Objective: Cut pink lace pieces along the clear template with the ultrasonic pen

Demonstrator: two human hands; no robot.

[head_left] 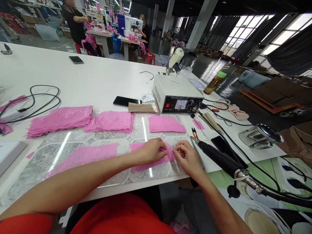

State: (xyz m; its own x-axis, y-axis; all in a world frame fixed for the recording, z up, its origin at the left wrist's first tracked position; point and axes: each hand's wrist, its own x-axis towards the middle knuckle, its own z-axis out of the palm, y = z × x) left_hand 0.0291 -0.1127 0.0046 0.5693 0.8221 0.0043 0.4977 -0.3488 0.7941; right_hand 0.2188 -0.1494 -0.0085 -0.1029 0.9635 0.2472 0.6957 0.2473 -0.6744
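Arms converge, both hands at pink fabric; fingers nearly pinched, hold unclear.

A garment workshop, shown by sewing machines and pink fabric stacks.

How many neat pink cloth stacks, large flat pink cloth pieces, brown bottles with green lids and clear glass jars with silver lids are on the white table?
Neat pink cloth stacks: 3
Large flat pink cloth pieces: 2
Brown bottle with green lid: 1
Clear glass jar with silver lid: 1
Total: 7
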